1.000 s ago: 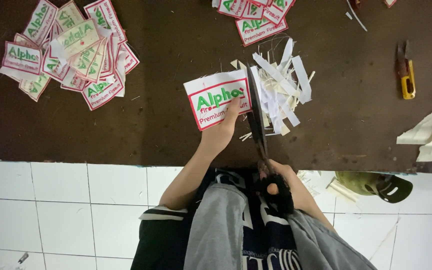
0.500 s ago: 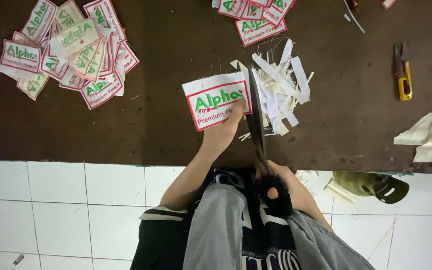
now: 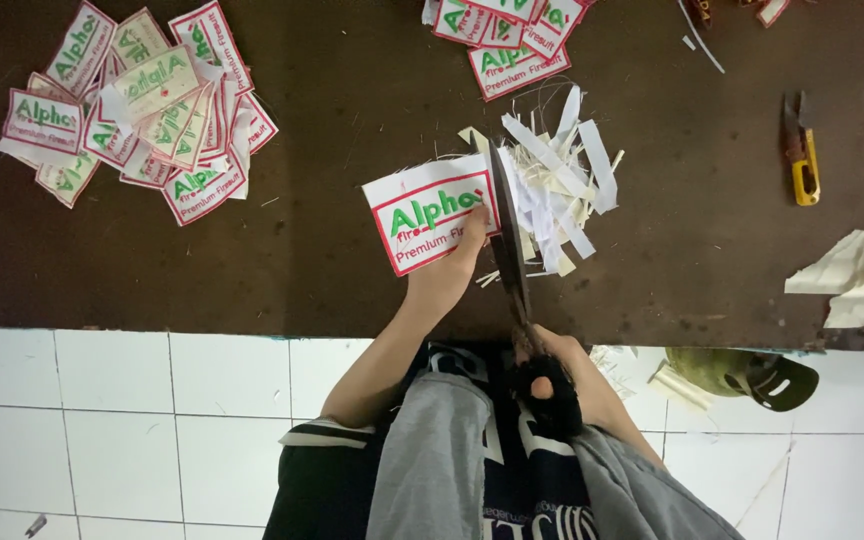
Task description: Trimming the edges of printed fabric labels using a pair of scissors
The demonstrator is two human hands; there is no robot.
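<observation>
white label (image 3: 430, 215) pinched in left hand (image 3: 449, 278), scissors (image 3: 508, 225) seemingly right-held.

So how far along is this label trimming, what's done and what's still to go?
Done: a heap of trimmed labels lies at the left, and white offcut strips pile up beside the cut. In hand: the left hand holds one label while the right hand runs scissors along its right edge. Left: possibly the labels at the top.

A white cloth label (image 3: 430, 212) with red border and green lettering lies tilted against the long dark scissors (image 3: 510, 240).
</observation>
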